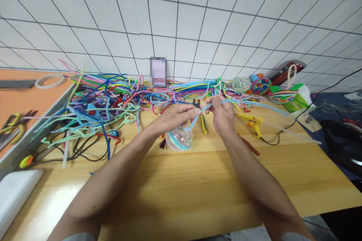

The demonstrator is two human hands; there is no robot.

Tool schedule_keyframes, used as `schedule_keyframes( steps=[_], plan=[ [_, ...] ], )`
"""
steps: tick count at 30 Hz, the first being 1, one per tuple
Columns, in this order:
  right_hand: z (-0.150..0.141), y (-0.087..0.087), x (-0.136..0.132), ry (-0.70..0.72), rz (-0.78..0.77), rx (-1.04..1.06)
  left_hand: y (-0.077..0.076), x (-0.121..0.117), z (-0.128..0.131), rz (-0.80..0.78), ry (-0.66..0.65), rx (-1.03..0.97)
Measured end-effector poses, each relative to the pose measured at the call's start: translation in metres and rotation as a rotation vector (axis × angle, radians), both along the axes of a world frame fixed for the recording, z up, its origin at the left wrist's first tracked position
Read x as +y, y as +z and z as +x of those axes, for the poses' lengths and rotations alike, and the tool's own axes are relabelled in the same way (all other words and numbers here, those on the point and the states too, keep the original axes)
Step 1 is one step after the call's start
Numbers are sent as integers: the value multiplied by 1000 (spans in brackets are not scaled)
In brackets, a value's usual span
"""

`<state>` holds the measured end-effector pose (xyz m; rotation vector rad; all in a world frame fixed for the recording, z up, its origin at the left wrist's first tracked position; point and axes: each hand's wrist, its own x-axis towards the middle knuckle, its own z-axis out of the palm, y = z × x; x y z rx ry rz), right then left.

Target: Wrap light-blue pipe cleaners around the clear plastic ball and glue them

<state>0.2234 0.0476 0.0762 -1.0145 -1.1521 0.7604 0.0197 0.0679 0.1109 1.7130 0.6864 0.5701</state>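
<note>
We hold a light-blue pipe cleaner [254, 103] above the desk [181, 188], its long axis running mostly crosswise, the free end pointing right and the other bending down at the clear ball [179, 139]. The phone screen [158, 72] is too blurred for us to read. Our forearms [249, 165] angle inward; our left hand [179, 116] and right hand [222, 116] sit side by side, each grip clamped on the pipe cleaner.

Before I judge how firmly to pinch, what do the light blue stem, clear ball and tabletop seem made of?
Light blue stem: probably chenille over wire, matte, given its soft edges and bend. Clear ball: likely glossy plastic, being see-through with highlights; glass isn't ruled out. Tabletop: wood or laminate, slight sheen, visible grain.
</note>
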Motion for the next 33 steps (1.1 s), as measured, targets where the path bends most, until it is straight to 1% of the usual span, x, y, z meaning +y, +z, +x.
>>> schedule_keyframes(
  steps=[4,9,13,16,19,23,26,28,31,33],
  plan=[
    [-1,3,-2,-29,24,-26,3,-2,1,-30,-22,17],
    [-5,5,-7,121,-7,-29,6,-1,1,-32,70,-40],
    [-5,3,-9,106,-3,-73,6,-2,2,-5,61,-52],
    [-5,2,-9,118,18,-41,5,-3,4,8,51,-49],
    [-7,2,-12,139,48,-21,5,-4,5,17,106,-71],
    [-13,4,-18,93,84,-87,4,-4,4,49,192,-101],
    [-14,6,-20,16,80,-186,1,-5,5,92,198,-77],
    [-14,6,-19,-38,53,-213,-1,-6,7,129,183,-59],
    [-12,5,-16,-54,15,-177,-3,-9,8,181,150,-52],
    [-12,5,-14,-26,-17,-82,-4,-10,9,223,136,-71]
  ],
)
